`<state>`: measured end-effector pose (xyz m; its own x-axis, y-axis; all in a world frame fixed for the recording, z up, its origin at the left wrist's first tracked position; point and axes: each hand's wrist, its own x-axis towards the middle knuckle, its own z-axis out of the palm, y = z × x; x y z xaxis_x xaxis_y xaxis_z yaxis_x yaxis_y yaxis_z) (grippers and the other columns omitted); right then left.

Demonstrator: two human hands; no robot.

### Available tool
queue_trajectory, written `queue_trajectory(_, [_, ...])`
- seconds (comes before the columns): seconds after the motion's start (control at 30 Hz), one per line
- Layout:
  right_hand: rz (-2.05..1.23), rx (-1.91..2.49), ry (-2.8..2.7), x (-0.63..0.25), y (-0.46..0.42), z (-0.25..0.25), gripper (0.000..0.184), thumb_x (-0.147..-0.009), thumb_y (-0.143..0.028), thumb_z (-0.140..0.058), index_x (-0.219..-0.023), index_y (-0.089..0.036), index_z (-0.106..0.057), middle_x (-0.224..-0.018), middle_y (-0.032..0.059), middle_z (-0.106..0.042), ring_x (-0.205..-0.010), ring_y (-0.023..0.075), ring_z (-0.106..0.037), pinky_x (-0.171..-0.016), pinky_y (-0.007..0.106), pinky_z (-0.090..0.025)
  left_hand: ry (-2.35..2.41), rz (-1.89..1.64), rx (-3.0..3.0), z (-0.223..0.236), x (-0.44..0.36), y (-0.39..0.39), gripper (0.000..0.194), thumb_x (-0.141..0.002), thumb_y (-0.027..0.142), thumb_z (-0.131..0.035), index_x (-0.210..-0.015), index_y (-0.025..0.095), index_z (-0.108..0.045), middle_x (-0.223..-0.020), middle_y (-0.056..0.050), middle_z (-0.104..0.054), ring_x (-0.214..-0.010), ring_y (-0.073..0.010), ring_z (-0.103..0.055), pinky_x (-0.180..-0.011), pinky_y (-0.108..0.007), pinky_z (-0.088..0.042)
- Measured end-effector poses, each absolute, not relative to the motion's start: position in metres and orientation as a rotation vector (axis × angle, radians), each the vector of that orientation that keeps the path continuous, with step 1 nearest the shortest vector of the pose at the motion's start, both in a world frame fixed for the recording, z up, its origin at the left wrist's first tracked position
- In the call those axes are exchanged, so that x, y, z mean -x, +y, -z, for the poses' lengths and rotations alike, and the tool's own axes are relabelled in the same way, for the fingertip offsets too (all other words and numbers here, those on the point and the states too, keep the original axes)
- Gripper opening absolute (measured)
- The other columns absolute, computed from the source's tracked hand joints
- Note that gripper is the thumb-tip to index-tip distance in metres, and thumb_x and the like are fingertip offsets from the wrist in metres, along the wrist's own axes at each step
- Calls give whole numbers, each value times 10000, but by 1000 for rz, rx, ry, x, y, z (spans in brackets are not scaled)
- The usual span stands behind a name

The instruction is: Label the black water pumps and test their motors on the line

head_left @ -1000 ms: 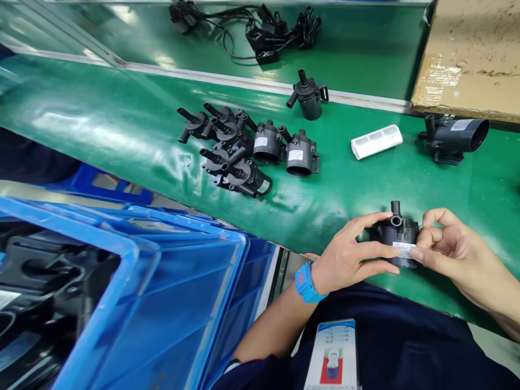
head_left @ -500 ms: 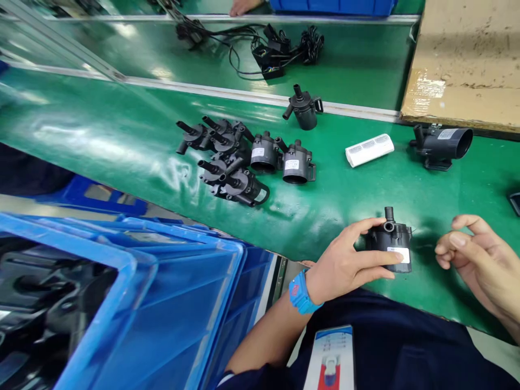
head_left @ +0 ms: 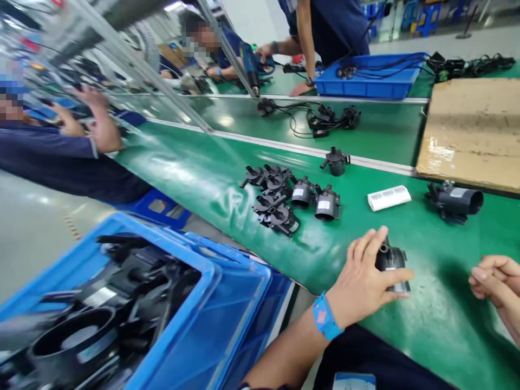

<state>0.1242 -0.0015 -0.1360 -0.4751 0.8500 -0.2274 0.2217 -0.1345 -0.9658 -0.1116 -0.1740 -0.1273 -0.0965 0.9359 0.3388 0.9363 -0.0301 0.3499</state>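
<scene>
Pump (head_left: 390,261) sits on the green belt (head_left: 211,179) near its front edge, left hand (head_left: 363,281) wrapped over it, thumb under the label, fingers on top, probably to steady it. The hand hides most of the body; only the port and label edge show. Right hand (head_left: 493,279) hangs apart at the frame edge, loosely curled, holding nothing visible, partly cut off. Further up the belt a pump cluster (head_left: 284,197) lies close together, then a label roll (head_left: 389,197) and a bigger housing (head_left: 457,201). Blue crate (head_left: 203,281) at left is blurred; contents dark, hard to tell.
</scene>
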Motion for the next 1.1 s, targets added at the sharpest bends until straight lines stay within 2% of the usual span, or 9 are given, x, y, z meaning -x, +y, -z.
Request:
queue_trajectory(0.13, [-1458,1037,-1884,-95,14,131,269,-821,-548,-763,-920,-322,-655,-839,39,-616,-753,226,-587,-643,355,-505,-2236,557,1634,119,157,-181,526,-863,308,-777,-1340,468,-626,-1676,-77,-202,-1539,-471,-156,-1159,-705,-279])
queue_trajectory(0.23, [-1214,848,-2120,-55,24,119,259,-884,-562,-690,-970,-317,-671,-926,31,-678,-842,251,-640,-771,407,-523,-2280,587,1361,104,168,-185,549,-885,239,-741,-1389,400,-595,-1695,-113,-136,-1541,-503,-135,-1151,-746,-246])
queue_trajectory(0.3, [-1000,697,-2271,-21,34,116,239,-937,-532,-628,-1014,-313,-683,-1012,33,-711,-937,268,-660,-866,440,-517,-2263,773,1368,96,162,-184,527,-921,241,-692,-1419,348,-558,-1681,-130,-177,-1542,-459,-195,-1179,-697,-281])
queue_trajectory(0.43, [-781,484,-2360,46,60,130,302,-1007,-414,-477,-1170,-243,-666,-1239,104,-686,-1199,303,-604,-1074,500,-453,-2199,1374,1783,97,140,-159,589,-995,314,-586,-1535,268,-355,-1537,-133,-446,-1449,-264,-445,-1191,-459,-439])
queue_trajectory(0.53, [-782,509,-2366,74,74,149,399,-982,-358,-438,-1274,-164,-628,-1362,178,-616,-1328,342,-523,-1144,551,-395,-2258,1504,1896,112,138,-119,665,-1024,352,-513,-1592,193,-205,-1599,-176,-368,-1528,-278,-330,-1257,-487,-355])
queue_trajectory(0.67, [-813,588,-2355,71,77,165,440,-963,-389,-473,-1311,-153,-602,-1309,187,-640,-1240,350,-583,-1079,568,-457,-2525,1250,1762,132,158,-66,662,-1002,226,-467,-1591,124,-183,-1663,-208,-236,-1588,-351,-145,-1287,-561,-235])
queue_trajectory(0.83, [-908,695,-2279,48,74,165,471,-941,-488,-587,-1313,-201,-615,-1256,130,-667,-1003,281,-670,-930,474,-547,-2585,1164,1777,146,172,-45,554,-962,144,-506,-1496,139,-362,-1424,-175,-553,-1390,-319,-480,-1174,-522,-392])
queue_trajectory(0.93, [-1004,740,-2234,41,74,164,417,-936,-523,-615,-1212,-218,-681,-1130,87,-714,-782,216,-661,-808,413,-560,-2609,1139,1769,148,175,-48,396,-972,173,-540,-1364,178,-488,-1327,-129,-615,-1272,-289,-545,-1105,-482,-436])
queue_trajectory(1.1, [-1155,741,-2194,37,77,162,417,-929,-580,-627,-1089,-211,-738,-992,61,-743,-735,200,-626,-714,362,-514,-2634,1091,1786,147,179,-52,230,-981,189,-563,-1210,194,-559,-1197,-87,-657,-1147,-258,-579,-1031,-436,-461])
